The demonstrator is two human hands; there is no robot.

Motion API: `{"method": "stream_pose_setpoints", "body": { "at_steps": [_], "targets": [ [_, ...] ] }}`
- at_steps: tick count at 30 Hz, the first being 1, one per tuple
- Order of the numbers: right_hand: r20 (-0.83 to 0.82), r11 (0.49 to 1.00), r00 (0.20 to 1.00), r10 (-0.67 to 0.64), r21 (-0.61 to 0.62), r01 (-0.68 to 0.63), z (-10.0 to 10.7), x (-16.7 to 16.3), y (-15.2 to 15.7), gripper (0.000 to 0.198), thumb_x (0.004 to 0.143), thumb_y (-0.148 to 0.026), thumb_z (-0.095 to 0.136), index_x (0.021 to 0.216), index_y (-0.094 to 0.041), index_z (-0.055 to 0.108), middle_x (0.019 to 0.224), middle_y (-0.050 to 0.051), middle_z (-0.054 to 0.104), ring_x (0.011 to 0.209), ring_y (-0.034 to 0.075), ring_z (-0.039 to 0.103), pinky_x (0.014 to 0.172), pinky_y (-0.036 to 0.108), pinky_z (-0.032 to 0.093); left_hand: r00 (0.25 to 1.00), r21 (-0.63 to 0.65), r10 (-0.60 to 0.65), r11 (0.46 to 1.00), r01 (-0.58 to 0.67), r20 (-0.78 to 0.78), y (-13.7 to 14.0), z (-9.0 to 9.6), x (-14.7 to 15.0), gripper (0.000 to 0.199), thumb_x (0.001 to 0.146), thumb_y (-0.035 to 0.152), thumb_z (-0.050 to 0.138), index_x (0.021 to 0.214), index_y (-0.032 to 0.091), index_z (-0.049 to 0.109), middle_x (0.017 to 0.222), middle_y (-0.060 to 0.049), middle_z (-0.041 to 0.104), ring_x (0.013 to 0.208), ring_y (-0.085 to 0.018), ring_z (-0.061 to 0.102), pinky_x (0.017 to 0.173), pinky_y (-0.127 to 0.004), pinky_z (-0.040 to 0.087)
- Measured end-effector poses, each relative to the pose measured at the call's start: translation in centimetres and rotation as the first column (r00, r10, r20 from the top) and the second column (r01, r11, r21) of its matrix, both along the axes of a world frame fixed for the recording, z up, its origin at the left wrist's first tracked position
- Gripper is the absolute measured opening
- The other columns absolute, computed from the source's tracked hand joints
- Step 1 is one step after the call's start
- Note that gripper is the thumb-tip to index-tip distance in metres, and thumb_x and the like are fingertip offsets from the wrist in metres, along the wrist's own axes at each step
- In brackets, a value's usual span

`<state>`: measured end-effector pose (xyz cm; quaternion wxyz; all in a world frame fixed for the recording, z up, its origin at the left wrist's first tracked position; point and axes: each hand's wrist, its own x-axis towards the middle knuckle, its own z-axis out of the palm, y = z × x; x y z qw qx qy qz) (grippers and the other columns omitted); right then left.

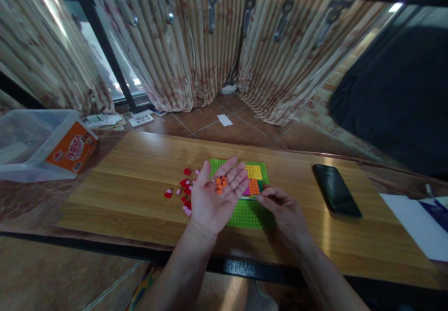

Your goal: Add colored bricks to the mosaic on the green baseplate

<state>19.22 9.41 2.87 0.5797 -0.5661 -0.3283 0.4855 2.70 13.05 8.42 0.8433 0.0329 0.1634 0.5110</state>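
Observation:
My left hand (213, 203) is palm up over the green baseplate (250, 215), fingers stretched out and slightly cupped. Several small orange toy bricks (220, 184) rest in its palm. My right hand (285, 208) is at the baseplate's right side, thumb and forefinger pinched together beside the built-up bricks. Whatever may be between those fingertips is too small to make out. Yellow bricks (254, 172), orange bricks (253, 187) and dark green bricks (260, 185) sit on the baseplate. My left hand hides part of the plate and the bricks on it.
Loose red bricks (184, 183) and pink bricks (188, 211) lie scattered left of the baseplate on the wooden table (140, 180). A black phone (336, 190) lies to the right, with white paper (402, 222) beyond. A clear plastic bin (38, 115) stands at the far left.

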Motion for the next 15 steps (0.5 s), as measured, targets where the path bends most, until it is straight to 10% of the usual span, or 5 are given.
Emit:
{"method": "stream_pose_setpoints", "body": {
  "at_steps": [15],
  "targets": [
    [0.038, 0.969, 0.980, -0.193, 0.163, 0.185, 1.6, 1.4, 1.4, 0.014, 0.069, -0.030, 0.074, 0.074, -0.021, 0.066, 0.072, -0.001, 0.063, 0.064, 0.011, 0.054, 0.062, 0.027, 0.044, 1.000, 0.004, 0.000, 1.000, 0.000, 0.006, 0.0, 0.2, 0.0, 0.052, 0.089, 0.051, 0.042, 0.110, 0.008, 0.063, 0.116, -0.017, 0.065, 0.109, -0.023, 0.061, 0.100, -0.036, 0.043]
  ]
}}
